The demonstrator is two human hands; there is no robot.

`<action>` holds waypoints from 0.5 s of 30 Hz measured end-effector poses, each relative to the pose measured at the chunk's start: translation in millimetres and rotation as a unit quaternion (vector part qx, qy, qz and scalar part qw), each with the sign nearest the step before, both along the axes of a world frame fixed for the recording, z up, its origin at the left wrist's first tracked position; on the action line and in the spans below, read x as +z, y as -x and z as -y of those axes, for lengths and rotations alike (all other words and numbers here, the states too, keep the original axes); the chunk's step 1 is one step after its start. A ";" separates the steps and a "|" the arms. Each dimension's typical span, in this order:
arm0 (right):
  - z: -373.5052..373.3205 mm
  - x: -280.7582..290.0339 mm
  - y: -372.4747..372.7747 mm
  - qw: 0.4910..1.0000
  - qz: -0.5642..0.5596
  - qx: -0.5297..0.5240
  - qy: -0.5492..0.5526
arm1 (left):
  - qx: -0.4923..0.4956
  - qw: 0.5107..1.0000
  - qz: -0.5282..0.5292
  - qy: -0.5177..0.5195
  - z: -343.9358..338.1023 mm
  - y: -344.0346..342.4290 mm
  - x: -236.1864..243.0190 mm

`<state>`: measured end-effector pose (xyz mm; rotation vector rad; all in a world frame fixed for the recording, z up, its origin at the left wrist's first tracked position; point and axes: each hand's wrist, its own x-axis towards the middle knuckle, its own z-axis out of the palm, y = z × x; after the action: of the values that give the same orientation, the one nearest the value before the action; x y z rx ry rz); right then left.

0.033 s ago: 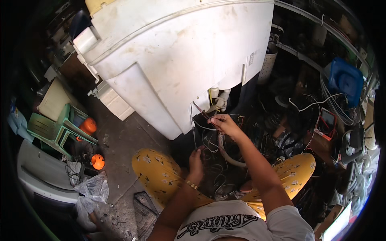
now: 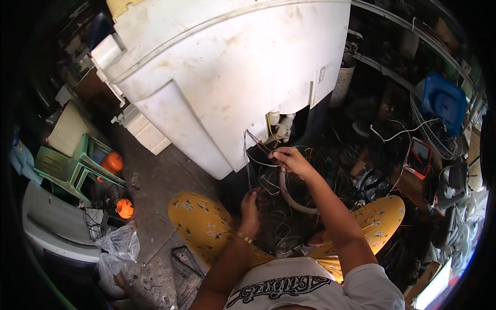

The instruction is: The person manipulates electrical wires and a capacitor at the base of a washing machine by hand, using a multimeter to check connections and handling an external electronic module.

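Observation:
A large white plastic appliance body, which looks like a washing machine (image 2: 222, 88), stands tilted in front of me. Thin wires (image 2: 257, 140) come out near its lower edge, and my right hand (image 2: 289, 159) pinches them between thumb and fingers. Lower and to the left, my left hand (image 2: 250, 206) is closed around a thin grey cord (image 2: 247, 163) that runs down from the same spot. White pipe fittings (image 2: 281, 130) show in an opening just above my right hand. A pale drain hose (image 2: 292, 201) curves down below it. The wire ends at my fingertips are too small to make out.
Loose wires (image 2: 281, 230) tangle on the dark floor between my legs. At left are a green plastic chair (image 2: 57, 165), orange pumpkin-shaped pails (image 2: 125, 208) and clear plastic bags (image 2: 120, 243). To the right lie a blue basin (image 2: 443, 103), a red-framed meter (image 2: 421, 155) and piled parts.

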<state>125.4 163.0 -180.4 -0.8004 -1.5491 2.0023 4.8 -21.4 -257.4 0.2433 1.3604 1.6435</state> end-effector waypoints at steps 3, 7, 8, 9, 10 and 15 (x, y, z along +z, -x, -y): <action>3.4 4.3 -44.4 1.000 0.001 0.005 0.027 | -0.021 0.999 -0.001 0.028 4.7 3.5 -7.6; -0.7 2.3 -105.8 0.998 0.055 0.008 0.009 | -0.065 0.997 0.002 0.030 2.3 -11.7 -12.8; -2.2 3.5 -119.7 0.997 0.074 0.014 -0.013 | -0.072 0.997 -0.001 0.028 1.0 -14.0 -12.1; -3.9 5.8 -131.5 0.996 0.086 0.018 -0.035 | -0.077 0.997 -0.004 0.027 0.7 -14.3 -12.0; -4.6 6.4 -143.1 0.995 0.093 0.008 -0.041 | -0.078 0.996 -0.007 0.032 1.1 -14.6 -12.0; -8.9 8.5 -190.7 0.997 0.057 -0.029 -0.032 | -0.093 0.995 -0.014 0.029 -2.3 -16.3 -10.8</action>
<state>316.1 171.8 -172.0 -0.9375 -1.6260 1.8841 21.1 -19.1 -268.2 0.3480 1.3621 1.4492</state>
